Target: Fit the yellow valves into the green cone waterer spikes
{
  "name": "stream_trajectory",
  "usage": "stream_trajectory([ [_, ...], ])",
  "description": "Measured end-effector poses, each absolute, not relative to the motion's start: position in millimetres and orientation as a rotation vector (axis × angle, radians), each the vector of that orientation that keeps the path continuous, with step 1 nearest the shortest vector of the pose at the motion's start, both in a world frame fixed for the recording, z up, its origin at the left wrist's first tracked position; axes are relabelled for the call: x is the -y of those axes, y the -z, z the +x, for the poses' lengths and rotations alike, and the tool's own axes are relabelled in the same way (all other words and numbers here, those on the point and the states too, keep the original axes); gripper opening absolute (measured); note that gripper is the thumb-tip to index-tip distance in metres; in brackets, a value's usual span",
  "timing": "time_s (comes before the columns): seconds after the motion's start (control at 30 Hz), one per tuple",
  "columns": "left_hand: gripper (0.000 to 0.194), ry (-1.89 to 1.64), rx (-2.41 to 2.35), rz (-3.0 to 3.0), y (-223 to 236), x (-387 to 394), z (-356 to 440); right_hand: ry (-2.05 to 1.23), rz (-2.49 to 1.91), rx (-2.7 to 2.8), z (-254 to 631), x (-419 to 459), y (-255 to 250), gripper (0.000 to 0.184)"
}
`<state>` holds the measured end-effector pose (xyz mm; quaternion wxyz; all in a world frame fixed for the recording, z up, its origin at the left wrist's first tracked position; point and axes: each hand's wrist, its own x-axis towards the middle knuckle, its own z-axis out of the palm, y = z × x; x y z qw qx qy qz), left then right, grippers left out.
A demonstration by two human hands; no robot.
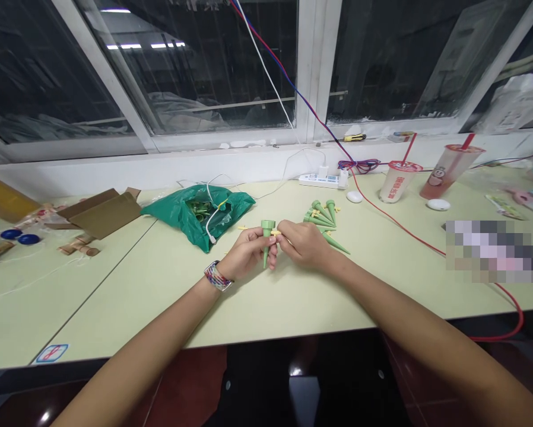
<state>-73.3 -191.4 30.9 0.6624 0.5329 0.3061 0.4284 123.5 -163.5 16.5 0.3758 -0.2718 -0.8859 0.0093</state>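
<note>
My left hand (pixel 247 254) grips a green plastic watering spike (pixel 266 240) upright, its point down and its wide cup on top. My right hand (pixel 304 244) comes in from the other side, its fingertips pinching a small yellow plastic piece (pixel 275 232) close to the spike. The fingers hide most of that piece. To the right of my hands lies a heap of several similar green spikes (pixel 320 217) with small yellow parts among them. One more spike (pixel 335 242) lies by my right hand, pointing to the right.
A green plastic bag (pixel 199 214) with green contents lies left of my hands, beside a brown cardboard box (pixel 101 212). Behind stand a white power strip (pixel 322 181) with cables, and two drink cups (pixel 400 181). A red cable crosses the table to the right.
</note>
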Motion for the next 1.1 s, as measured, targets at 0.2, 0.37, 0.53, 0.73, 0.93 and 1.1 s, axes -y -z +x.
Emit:
stream_trajectory([
  [0.2,0.029,-1.063,-0.715,1.321,-28.6,193.1,-71.7,-0.506,-0.686,2.199,121.2,170.4,-22.7,0.023],
  [0.37,0.032,-1.116,-0.803,1.567,-32.4,194.8,-72.7,-1.005,-0.568,2.022,116.7,174.4,-27.5,0.029],
  [0.53,0.03,-1.179,-0.894,1.756,-33.0,196.2,-71.7,-1.457,-0.54,1.692,109.9,167.6,-20.2,0.035],
  [0.73,0.009,-1.315,-1.072,2.197,-24.5,196.9,-75.5,-1.834,-0.537,1.515,112.0,163.6,-29.4,0.035],
  [0.93,0.019,-1.431,-1.02,2.712,-18.7,195.2,-82.5,-1.992,-0.576,1.51,121.0,164.6,-41.8,0.038],
  [1.1,0.029,-1.383,-0.955,2.927,-16.8,192.4,-85.3,-2.079,-0.638,1.505,124.8,163.1,-46.0,0.037],
])
